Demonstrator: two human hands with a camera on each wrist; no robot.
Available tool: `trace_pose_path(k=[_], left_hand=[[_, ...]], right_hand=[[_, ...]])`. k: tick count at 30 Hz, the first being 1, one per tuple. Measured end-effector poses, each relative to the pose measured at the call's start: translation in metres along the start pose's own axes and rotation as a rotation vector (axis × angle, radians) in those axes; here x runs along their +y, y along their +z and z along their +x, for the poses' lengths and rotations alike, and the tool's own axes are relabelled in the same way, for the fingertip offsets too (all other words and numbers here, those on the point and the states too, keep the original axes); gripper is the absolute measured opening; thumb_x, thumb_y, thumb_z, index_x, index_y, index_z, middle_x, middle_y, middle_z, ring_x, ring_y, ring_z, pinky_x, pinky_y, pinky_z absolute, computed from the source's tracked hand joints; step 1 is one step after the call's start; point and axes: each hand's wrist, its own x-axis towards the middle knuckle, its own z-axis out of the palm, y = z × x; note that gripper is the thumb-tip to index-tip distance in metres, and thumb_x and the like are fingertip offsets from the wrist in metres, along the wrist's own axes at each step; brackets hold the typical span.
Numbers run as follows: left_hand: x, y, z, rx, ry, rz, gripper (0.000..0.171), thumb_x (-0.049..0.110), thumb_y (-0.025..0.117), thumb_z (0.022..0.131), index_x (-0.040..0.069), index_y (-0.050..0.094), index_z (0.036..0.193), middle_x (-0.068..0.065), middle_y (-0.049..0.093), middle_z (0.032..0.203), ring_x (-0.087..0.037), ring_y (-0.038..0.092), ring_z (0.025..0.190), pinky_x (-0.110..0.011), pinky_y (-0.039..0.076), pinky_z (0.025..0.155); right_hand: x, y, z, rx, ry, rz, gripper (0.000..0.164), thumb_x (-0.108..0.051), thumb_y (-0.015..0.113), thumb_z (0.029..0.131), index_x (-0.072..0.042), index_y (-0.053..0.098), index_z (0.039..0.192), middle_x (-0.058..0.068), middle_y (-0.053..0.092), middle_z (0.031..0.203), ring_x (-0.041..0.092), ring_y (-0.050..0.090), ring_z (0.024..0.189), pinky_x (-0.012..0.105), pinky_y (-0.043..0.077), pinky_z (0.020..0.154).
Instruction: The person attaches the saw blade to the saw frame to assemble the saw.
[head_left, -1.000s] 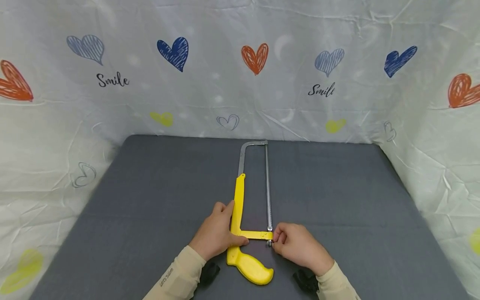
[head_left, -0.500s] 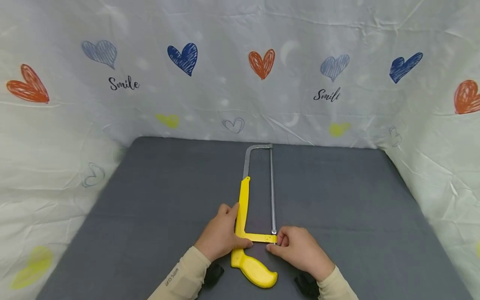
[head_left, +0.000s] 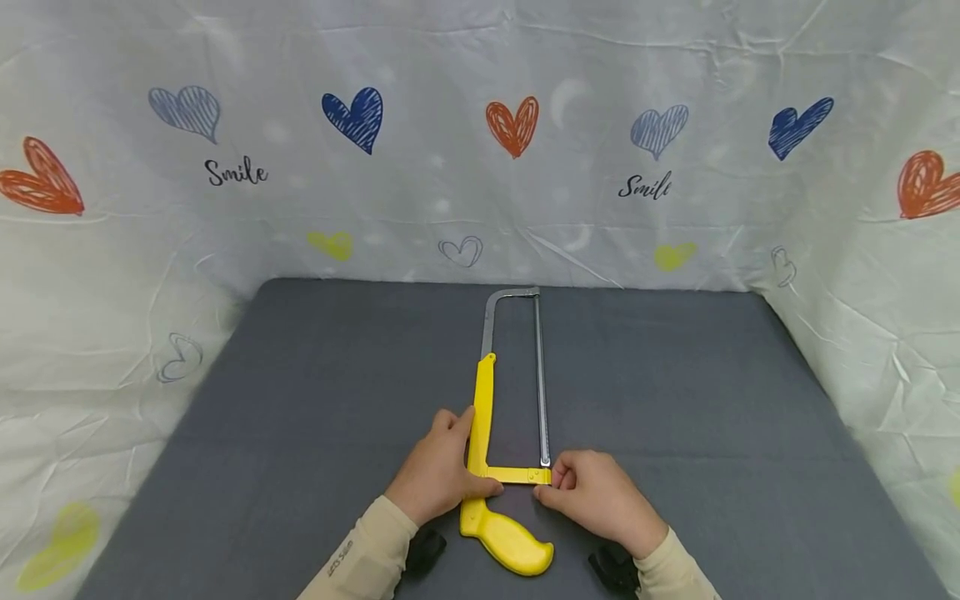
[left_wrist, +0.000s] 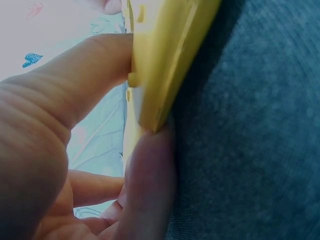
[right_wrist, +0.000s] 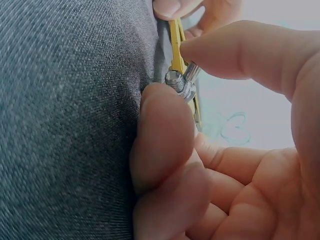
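A hacksaw (head_left: 484, 417) with a yellow frame lies on the dark grey cloth, its grip toward me and its blade (head_left: 541, 375) on the right. My left hand (head_left: 433, 477) grips the frame just above the handle, thumb on the near side of the crossbar and fingers along the outer left edge. At the crossbar's right end, my right hand (head_left: 603, 496) pinches a metal wing nut (right_wrist: 190, 80) between thumb and index finger. In the right wrist view a threaded bolt end (right_wrist: 174, 78) shows beside the thumb; in the head view the hand covers the nut.
The grey cloth (head_left: 360, 358) covers the tabletop. Behind it and along both sides hangs a white curtain (head_left: 420, 192) printed with hearts and "Smile". Dark straps or devices (head_left: 426, 552) sit under both wrists.
My right thumb has swung left across the near side of the wing nut, hiding it in the head view. My left hand keeps its hold on the hacksaw; the head view has shifted slightly.
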Motion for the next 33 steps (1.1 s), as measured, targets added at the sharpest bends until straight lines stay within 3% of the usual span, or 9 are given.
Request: trace_pose_path(k=[11,24,33], left_hand=[[-0.0004,0.0003,0.0,-0.012,-0.023,-0.01,0.126,0.042,0.102,0.072,0.005,0.033,0.17,-0.017,0.051,0.138,-0.019,0.06,0.092,-0.037,0.058,0.086],[0.0014,-0.0003,0.0002,-0.009,-0.031,0.005,0.124,0.042,0.102,0.073,0.005,0.034,0.17,-0.016,0.051,0.136,-0.018,0.059,0.09,-0.035,0.057,0.084],[0.0022,-0.0005,-0.0002,-0.001,-0.009,0.004,0.125,0.043,0.102,0.072,0.003,0.034,0.169,-0.017,0.051,0.136,-0.018,0.059,0.089,-0.035,0.057,0.081]], right_hand=[[0.0027,-0.0016,0.0,-0.042,-0.013,0.099,0.022,-0.027,0.082,0.09,-0.017,0.069,0.078,-0.007,0.062,0.062,0.013,0.06,0.051,0.03,0.047,0.05],[0.002,-0.0033,-0.0003,-0.044,0.0,0.104,0.021,-0.03,0.082,0.091,-0.017,0.069,0.08,-0.005,0.061,0.063,0.013,0.057,0.052,0.029,0.045,0.05],[0.0024,-0.0039,-0.002,-0.023,-0.03,0.094,0.016,-0.02,0.08,0.09,-0.016,0.068,0.082,-0.004,0.062,0.068,0.012,0.055,0.053,0.026,0.041,0.049]])
